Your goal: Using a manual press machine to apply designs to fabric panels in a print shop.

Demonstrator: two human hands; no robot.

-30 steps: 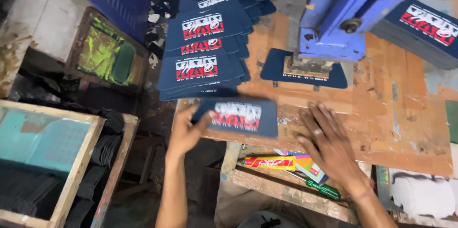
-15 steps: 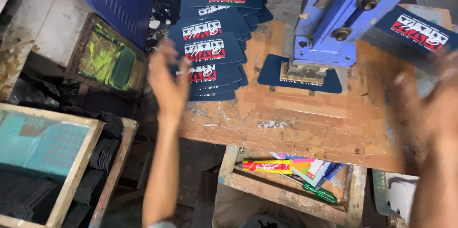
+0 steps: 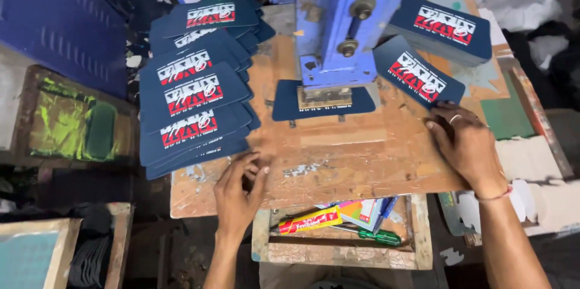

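Navy printed card under right hand fingertips.

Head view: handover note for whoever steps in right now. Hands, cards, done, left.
Left hand: empty, fingers on the near edge of the fanned stack of printed navy cards.
Right hand: fingertips on a printed card right of the blue press; grip unclear.
Another card sits under the press head. A second pile lies far right on the wooden table.
Done: the fanned stack at left looks set aside. Left: the card under the press, the card at the right hand, apparently the right pile.
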